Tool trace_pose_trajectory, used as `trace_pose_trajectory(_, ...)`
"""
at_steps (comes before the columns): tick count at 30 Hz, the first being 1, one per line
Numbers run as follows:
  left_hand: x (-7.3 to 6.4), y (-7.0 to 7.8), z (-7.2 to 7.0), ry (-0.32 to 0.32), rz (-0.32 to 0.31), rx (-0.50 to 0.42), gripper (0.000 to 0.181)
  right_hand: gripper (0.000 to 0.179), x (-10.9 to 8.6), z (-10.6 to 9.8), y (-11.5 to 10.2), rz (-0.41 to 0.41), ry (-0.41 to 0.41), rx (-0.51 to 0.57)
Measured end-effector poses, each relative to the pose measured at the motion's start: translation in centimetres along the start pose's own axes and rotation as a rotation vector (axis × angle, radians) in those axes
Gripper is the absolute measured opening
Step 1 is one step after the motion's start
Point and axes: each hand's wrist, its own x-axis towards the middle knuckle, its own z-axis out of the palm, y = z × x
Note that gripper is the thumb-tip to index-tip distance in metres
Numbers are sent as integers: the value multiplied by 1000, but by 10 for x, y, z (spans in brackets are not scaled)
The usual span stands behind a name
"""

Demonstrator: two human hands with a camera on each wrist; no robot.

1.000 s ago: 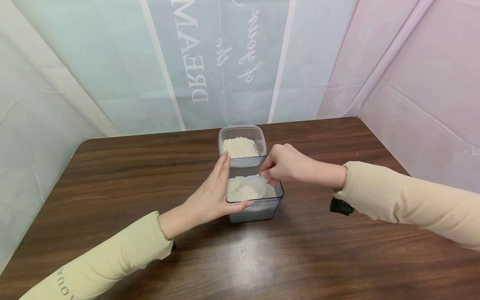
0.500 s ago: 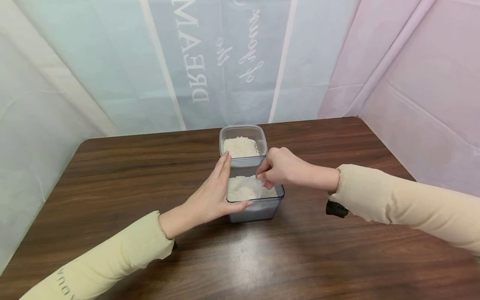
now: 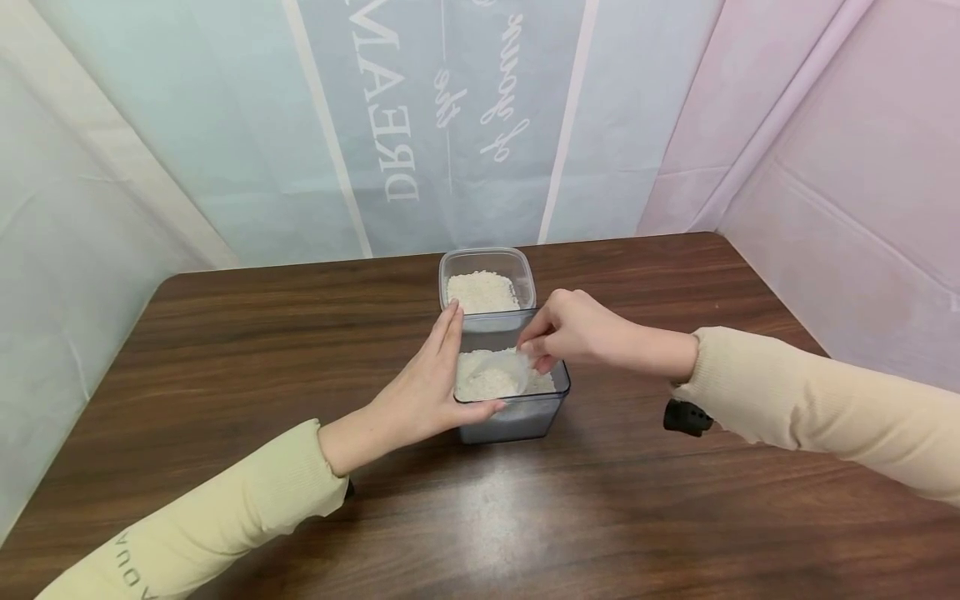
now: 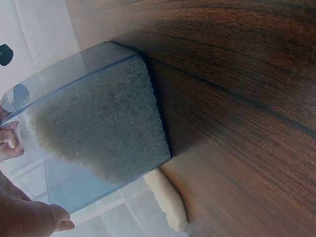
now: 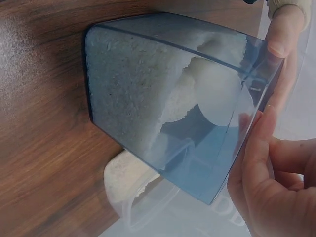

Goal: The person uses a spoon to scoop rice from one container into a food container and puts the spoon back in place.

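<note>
A bluish clear plastic container (image 3: 513, 421) stands on the table, partly filled with rice (image 4: 106, 121). My left hand (image 3: 412, 400) rests along its left side, fingers fairly straight and the thumb lying on the near rim. Over the right side of the opening, my right hand (image 3: 577, 332) pinches a translucent white scoop (image 5: 215, 89). The scoop's bowl is down inside the container, against the rice, with some rice in it. My fingers hide the scoop's handle.
Directly behind the bluish container is a smaller clear tub (image 3: 454, 268) holding rice (image 3: 483, 292). The brown wooden table (image 3: 300, 333) ends at a printed cloth backdrop (image 3: 622, 125), and pale cloth hangs at both sides.
My right hand with the scoop has shifted slightly left and down, then back right and up, with the scoop staying inside the container. My left hand has stayed in place.
</note>
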Motion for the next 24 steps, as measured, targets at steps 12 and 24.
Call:
trace_pose_trajectory(12, 0, 0, 0, -9, -2, 12, 109, 19, -2, -7, 9, 118, -21, 267)
trace_pose_trajectory(24, 0, 0, 1, 7, 3, 0, 109, 22, -4, -10, 14, 160, -2, 411)
